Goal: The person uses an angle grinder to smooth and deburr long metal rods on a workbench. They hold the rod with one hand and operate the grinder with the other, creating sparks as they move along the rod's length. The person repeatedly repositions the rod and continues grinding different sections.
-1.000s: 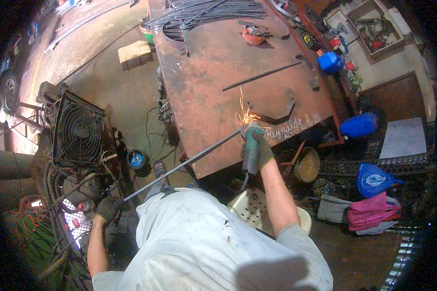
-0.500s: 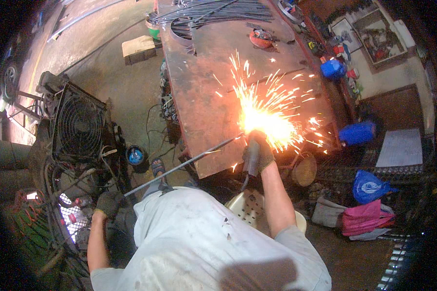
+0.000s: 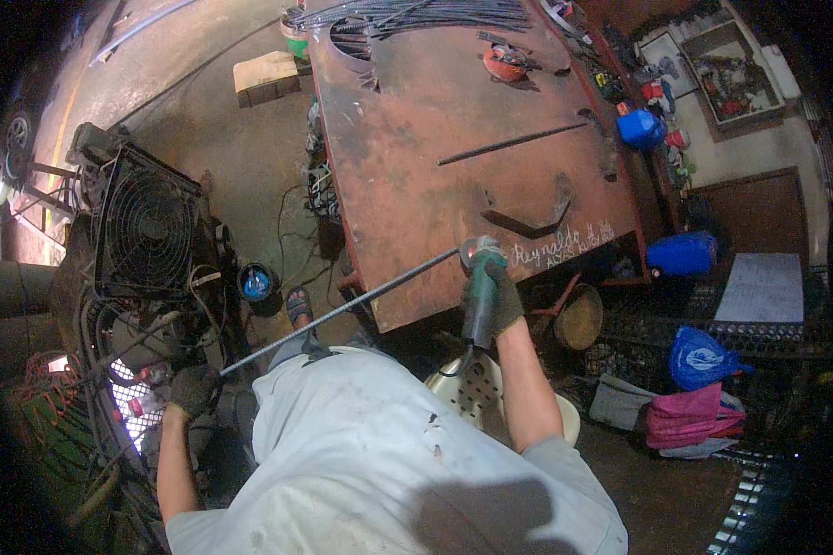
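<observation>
My left hand [image 3: 192, 390], in a dark work glove, is closed round the near end of a long ribbed steel rod [image 3: 352, 303]. The rod slants up to the right over the front corner of a rusty steel table [image 3: 407, 213]. Its far end meets the head of a green angle grinder [image 3: 479, 294], close by the disc. Whether rod and disc touch I cannot tell. Gloved as well, my right hand [image 3: 506, 303] is wrapped round the grinder's body. A cord runs down from the tool's rear end.
On the table lie an angled strip of flat metal [image 3: 528, 222], a thin bar [image 3: 514, 143], a red round-bodied tool [image 3: 506, 63] and a bundle of rods [image 3: 416, 17]. A big caged fan [image 3: 150, 236] stands left. A perforated plastic chair [image 3: 467, 393] sits below the grinder.
The bright spray of sparks at the grinder is gone, and the tool and tabletop now show plainly. My left hand and its end of the rod have shifted slightly left.
</observation>
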